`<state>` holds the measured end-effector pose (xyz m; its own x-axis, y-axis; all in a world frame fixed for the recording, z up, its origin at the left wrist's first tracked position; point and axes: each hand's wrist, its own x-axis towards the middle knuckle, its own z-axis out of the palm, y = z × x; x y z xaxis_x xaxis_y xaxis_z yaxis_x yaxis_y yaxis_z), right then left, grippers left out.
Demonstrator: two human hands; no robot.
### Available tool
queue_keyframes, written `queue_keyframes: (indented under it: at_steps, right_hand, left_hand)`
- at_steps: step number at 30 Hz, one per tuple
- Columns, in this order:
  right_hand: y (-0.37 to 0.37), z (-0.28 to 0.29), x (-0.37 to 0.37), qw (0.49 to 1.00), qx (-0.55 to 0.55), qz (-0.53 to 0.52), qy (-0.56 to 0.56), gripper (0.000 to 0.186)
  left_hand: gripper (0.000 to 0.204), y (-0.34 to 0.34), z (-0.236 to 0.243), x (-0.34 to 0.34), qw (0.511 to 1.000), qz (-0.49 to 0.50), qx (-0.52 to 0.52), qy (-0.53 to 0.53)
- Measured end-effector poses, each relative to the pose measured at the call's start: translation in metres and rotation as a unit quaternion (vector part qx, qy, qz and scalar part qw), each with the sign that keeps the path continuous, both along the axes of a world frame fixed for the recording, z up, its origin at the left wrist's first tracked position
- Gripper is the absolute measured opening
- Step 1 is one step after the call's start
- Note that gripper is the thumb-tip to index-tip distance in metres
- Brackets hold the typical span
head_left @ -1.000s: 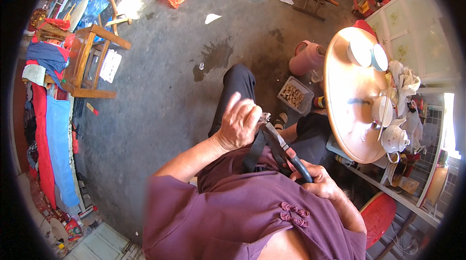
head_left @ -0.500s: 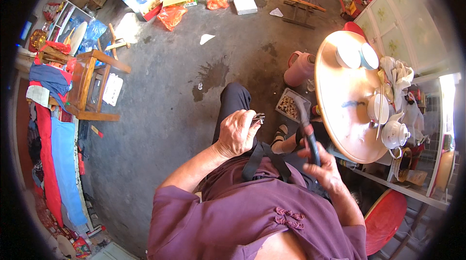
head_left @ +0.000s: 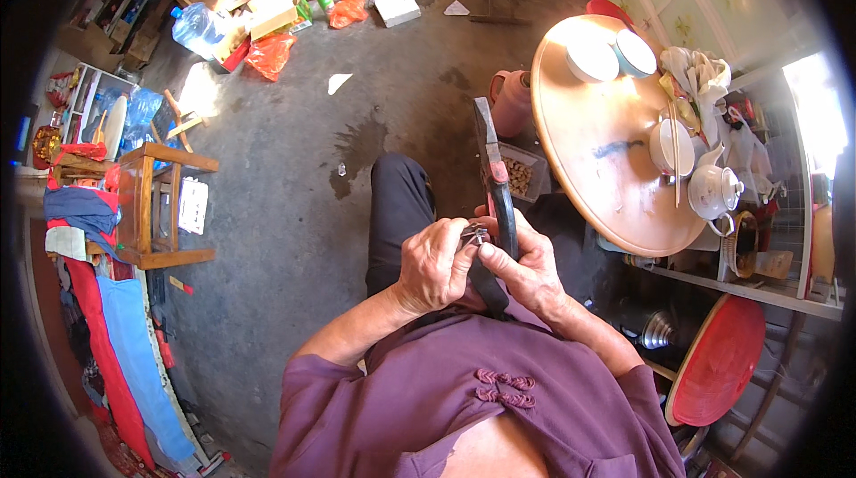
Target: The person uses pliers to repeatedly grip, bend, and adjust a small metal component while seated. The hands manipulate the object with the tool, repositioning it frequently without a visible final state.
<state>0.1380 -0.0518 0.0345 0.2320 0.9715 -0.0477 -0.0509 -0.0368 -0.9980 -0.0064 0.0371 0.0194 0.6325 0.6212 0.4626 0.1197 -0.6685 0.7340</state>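
Observation:
Both my hands meet above my lap. Between the fingertips of my left hand (head_left: 433, 266) is a small shiny metal piece (head_left: 474, 234), perhaps a buckle; its exact kind does not show. My right hand (head_left: 528, 262) is wrapped round a long tool (head_left: 497, 177) with a grey metal head and a black-and-red handle, perhaps pliers. The tool points up and away from me. My right thumb reaches over to the metal piece, at or very close to it. Just below the hands a black strap (head_left: 489, 289) lies on my lap; whether it joins the metal piece is hidden.
At right a round wooden table (head_left: 580, 148) carries bowls, chopsticks and a white teapot (head_left: 713, 189). Beneath its edge sit a pink flask (head_left: 511, 108) and a box of small tan pieces (head_left: 519, 173). A wooden stool (head_left: 147, 206) stands left; bags and cartons line the far floor.
My right hand has come leftward to meet my left hand, and the tool's head has swung up and left. The view has shifted slightly right.

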Motion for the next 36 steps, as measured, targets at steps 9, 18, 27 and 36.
queue_keyframes:
  at_steps: [9, 18, 27, 36]
  right_hand:
    - [-0.010, -0.016, -0.018, 0.996, 0.000, -0.092, 0.019, 0.037]
    - [-0.014, -0.022, -0.024, 0.993, 0.073, -0.089, -0.004, 0.044]
    - [-0.010, -0.014, -0.020, 0.978, 0.113, -0.078, -0.156, 0.043]
    - [-0.008, -0.020, -0.018, 0.967, 0.151, -0.079, -0.190, 0.043]
  left_hand:
    - [0.017, -0.016, 0.014, 0.011, 0.927, 0.008, -0.369, -0.067]
    - [0.026, -0.030, 0.007, 0.022, 0.904, -0.001, -0.404, -0.143]
    - [0.033, -0.036, 0.014, 0.023, 0.879, -0.002, -0.450, -0.157]
    - [0.033, -0.034, 0.008, 0.020, 0.939, 0.017, -0.318, -0.130]
